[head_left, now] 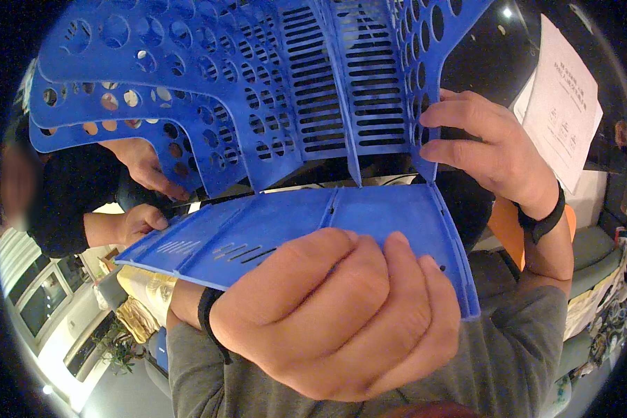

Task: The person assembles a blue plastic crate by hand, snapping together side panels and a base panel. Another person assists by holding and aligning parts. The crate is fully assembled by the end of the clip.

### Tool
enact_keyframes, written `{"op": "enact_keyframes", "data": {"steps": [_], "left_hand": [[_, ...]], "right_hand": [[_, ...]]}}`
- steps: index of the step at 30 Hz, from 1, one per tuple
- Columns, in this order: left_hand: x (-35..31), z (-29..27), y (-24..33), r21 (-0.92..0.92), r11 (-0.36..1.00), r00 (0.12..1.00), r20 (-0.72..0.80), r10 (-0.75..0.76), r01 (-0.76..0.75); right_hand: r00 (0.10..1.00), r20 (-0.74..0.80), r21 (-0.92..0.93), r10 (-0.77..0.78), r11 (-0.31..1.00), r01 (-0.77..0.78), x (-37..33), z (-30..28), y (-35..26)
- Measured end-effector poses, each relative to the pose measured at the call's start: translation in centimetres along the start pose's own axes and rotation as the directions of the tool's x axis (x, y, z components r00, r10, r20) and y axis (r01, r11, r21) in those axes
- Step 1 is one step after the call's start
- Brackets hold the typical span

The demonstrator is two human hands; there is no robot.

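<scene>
A blue plastic file rack [377, 104] with several upright dividers, pierced by round holes and slots, fills the upper middle. Below it a flat blue panel [279, 217] with raised ribs and a few slots slopes toward me. Its far edge meets the divider ends at the right; further left a dark gap shows. My left hand [341, 320] is closed around the panel's near edge, thumb hidden. On the rack's right outer wall, my right hand [484, 143] has its fingers bent, fingertips pressed against the holes; its thumb is out of sight.
At the left, another person's hands [145, 223] touch the rack and the panel's left end. A white printed sheet [563, 104] lies on the dark table at the right. Something orange [508, 230] shows behind my right wrist. A window and a plant [115, 348] are further off.
</scene>
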State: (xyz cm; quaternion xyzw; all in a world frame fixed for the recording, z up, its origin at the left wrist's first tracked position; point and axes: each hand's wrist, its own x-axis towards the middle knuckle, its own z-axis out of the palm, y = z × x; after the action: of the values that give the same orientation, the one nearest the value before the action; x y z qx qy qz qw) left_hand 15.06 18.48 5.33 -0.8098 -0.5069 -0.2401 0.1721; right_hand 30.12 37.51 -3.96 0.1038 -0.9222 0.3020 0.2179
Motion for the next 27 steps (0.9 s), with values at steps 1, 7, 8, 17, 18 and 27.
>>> {"op": "enact_keyframes", "data": {"steps": [1,7,8,17,18,27], "left_hand": [[0.1,0.1,0.2,-0.002,1.0,1.0,-0.008,-0.01,0.01],[0.3,0.6,0.8,0.014,0.999,0.999,0.004,-0.051,0.051],[0.2,0.7,0.8,0.014,0.999,0.999,0.005,-0.04,0.04],[0.3,1.0,1.1,0.023,0.996,0.996,-0.022,-0.083,0.083],[0.3,1.1,1.1,0.028,0.996,0.996,-0.027,-0.089,0.09],[0.4,1.3,1.2,0.045,0.997,0.997,-0.037,-0.062,0.064]], "right_hand": [[1.0,-0.009,0.0,-0.008,1.0,0.008,0.0,0.0,0.0],[1.0,0.012,0.016,0.001,1.0,-0.001,0.2,-0.2,0.0],[1.0,0.022,0.012,0.001,1.0,-0.002,0.2,-0.3,0.0],[1.0,0.016,0.022,0.001,1.0,-0.002,-0.1,-0.2,0.1],[1.0,0.016,0.02,0.001,1.0,-0.001,-0.2,-0.2,0.1],[0.998,0.024,-0.115,0.061,0.992,-0.058,-0.7,-0.5,-1.2]]}}
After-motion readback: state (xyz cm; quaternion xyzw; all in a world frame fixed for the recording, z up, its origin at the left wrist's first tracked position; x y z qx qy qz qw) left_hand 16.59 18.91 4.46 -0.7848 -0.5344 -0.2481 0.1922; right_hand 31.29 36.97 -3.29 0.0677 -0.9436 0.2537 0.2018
